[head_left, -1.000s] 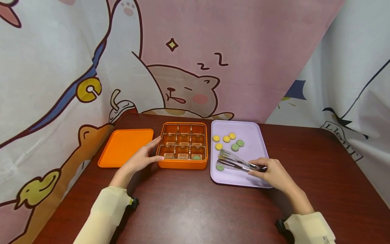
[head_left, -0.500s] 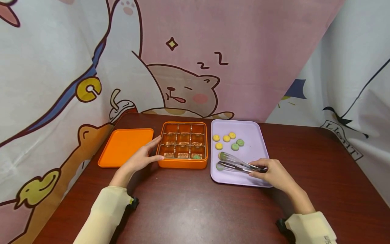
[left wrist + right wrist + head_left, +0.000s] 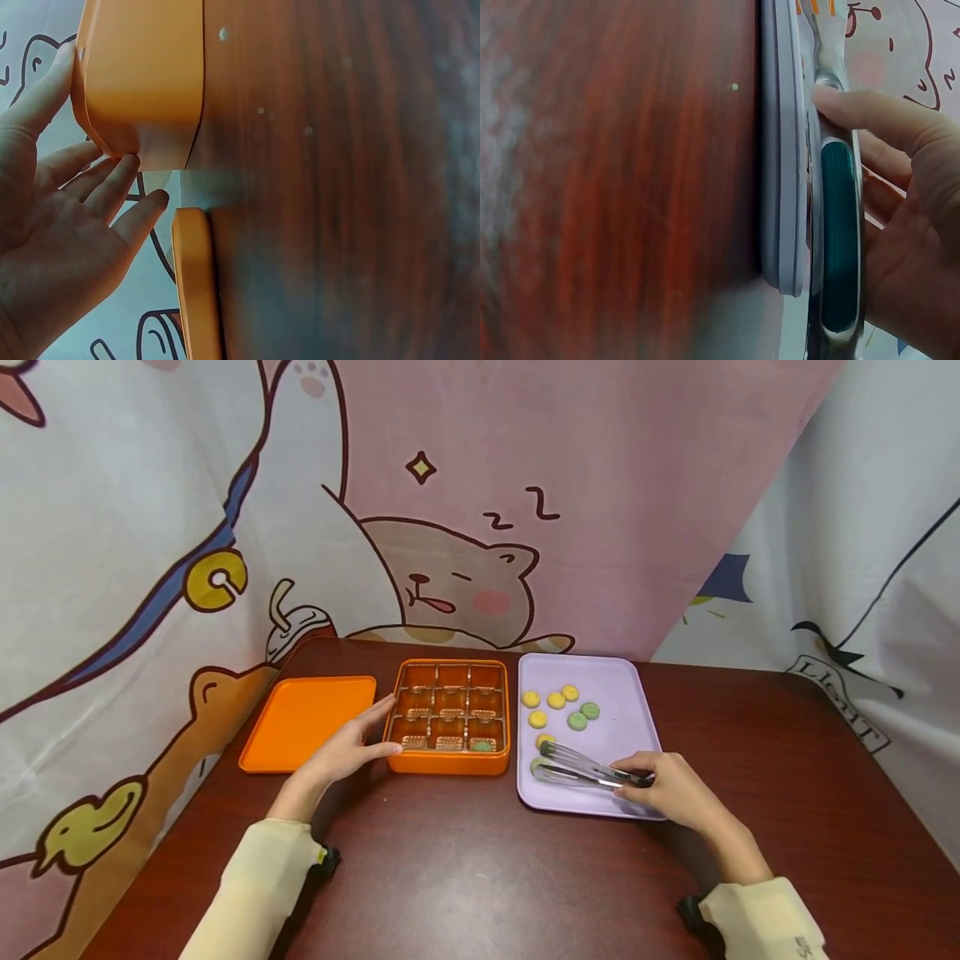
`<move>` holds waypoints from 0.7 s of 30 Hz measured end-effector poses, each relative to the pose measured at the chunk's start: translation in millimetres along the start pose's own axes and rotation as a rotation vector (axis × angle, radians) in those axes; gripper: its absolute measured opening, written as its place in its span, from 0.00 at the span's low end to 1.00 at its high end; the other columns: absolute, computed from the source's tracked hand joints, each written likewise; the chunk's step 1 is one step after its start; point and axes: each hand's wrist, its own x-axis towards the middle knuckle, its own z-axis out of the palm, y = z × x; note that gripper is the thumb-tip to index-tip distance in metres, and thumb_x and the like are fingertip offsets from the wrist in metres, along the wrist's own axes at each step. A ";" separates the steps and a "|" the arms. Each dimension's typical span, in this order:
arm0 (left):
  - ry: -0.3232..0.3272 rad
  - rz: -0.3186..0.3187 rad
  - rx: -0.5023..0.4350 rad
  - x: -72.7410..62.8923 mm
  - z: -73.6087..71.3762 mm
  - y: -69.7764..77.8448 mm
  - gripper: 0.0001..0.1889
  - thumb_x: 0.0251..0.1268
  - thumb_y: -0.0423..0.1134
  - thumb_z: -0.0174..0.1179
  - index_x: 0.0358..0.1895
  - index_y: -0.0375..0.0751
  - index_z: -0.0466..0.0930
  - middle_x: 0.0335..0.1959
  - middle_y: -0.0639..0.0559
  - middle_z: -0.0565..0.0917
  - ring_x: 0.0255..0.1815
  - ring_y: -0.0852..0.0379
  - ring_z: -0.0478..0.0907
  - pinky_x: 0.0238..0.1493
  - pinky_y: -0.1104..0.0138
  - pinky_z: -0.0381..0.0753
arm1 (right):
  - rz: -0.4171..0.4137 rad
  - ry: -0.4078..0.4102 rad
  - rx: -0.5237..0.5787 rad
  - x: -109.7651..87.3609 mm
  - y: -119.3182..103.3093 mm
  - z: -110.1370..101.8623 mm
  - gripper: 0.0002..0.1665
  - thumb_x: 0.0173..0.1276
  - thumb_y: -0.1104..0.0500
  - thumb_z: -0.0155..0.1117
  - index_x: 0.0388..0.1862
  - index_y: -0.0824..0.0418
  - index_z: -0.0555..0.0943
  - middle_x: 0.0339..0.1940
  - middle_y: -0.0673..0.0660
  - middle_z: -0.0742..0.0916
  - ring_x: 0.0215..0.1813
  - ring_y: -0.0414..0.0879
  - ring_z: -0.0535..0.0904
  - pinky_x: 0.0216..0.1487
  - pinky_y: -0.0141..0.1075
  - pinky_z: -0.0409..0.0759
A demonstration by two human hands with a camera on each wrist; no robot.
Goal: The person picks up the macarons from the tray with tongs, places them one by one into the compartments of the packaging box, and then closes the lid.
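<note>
My right hand (image 3: 672,787) holds metal tongs (image 3: 840,232) with a dark green inlay, thumb on one arm and fingers behind. Over the lilac tray (image 3: 626,693), the spread tong tips lie at a small round green cookie (image 3: 537,765), partly covered by them. A yellow cookie (image 3: 545,741) sits just beyond the upper tip. My left hand (image 3: 352,752) rests against the left side of an orange box (image 3: 450,764), with fairly straight fingers on its wall and the thumb at the rim (image 3: 82,90). A clear divider fills the box; its front right compartment holds something green (image 3: 482,747).
Several yellow cookies (image 3: 556,700) and two green cookies (image 3: 577,721) lie toward the tray's back left. Left of the box lies a flat orange lid (image 3: 303,718). A printed cloth (image 3: 600,510) hangs behind the dark wooden table (image 3: 465,877).
The tong tips have shifted slightly toward me, from around the yellow cookie to the green one in front of it. My left hand and the box have stayed in place.
</note>
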 end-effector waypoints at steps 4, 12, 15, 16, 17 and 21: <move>0.001 0.002 -0.001 0.4 0.5 -1.3 0.43 0.68 0.40 0.64 0.81 0.41 0.49 0.83 0.44 0.48 0.83 0.38 0.45 0.77 0.37 0.51 | 0.008 -0.020 -0.011 1.1 -1.1 0.0 0.15 0.54 0.63 0.77 0.43 0.62 0.89 0.34 0.51 0.90 0.35 0.35 0.80 0.37 0.30 0.81; 0.002 0.011 0.003 -0.7 0.9 -1.3 0.43 0.68 0.41 0.64 0.80 0.39 0.49 0.83 0.42 0.48 0.82 0.36 0.46 0.77 0.37 0.50 | 0.005 -0.026 -0.027 3.0 -2.1 -0.5 0.12 0.54 0.64 0.77 0.40 0.59 0.90 0.31 0.48 0.90 0.32 0.32 0.77 0.35 0.30 0.78; 0.002 0.011 -0.001 -1.0 0.9 -1.5 0.43 0.68 0.41 0.64 0.80 0.39 0.49 0.83 0.42 0.48 0.82 0.37 0.46 0.77 0.38 0.50 | 0.002 -0.027 -0.032 3.1 -1.7 0.1 0.11 0.55 0.64 0.77 0.39 0.58 0.90 0.30 0.48 0.89 0.32 0.31 0.76 0.33 0.29 0.77; 0.003 0.007 -0.008 -0.9 0.8 -1.4 0.43 0.68 0.41 0.64 0.80 0.39 0.49 0.83 0.43 0.48 0.82 0.37 0.46 0.77 0.38 0.49 | 0.001 -0.027 -0.031 3.0 -1.5 0.2 0.11 0.55 0.64 0.76 0.39 0.58 0.90 0.30 0.48 0.89 0.31 0.30 0.76 0.33 0.29 0.76; 0.003 0.006 -0.010 -0.7 0.6 -1.3 0.43 0.68 0.41 0.64 0.81 0.40 0.49 0.83 0.43 0.48 0.82 0.38 0.45 0.77 0.38 0.49 | 0.000 -0.025 -0.028 2.9 -1.5 0.3 0.10 0.55 0.64 0.76 0.38 0.58 0.90 0.30 0.48 0.89 0.31 0.30 0.75 0.33 0.28 0.76; -0.001 0.007 -0.012 -0.3 -0.2 -0.5 0.44 0.68 0.40 0.64 0.81 0.40 0.49 0.83 0.43 0.48 0.83 0.38 0.45 0.78 0.38 0.49 | 0.001 -0.015 -0.022 2.2 -2.3 1.3 0.09 0.56 0.65 0.76 0.37 0.58 0.90 0.29 0.47 0.89 0.30 0.30 0.75 0.32 0.28 0.75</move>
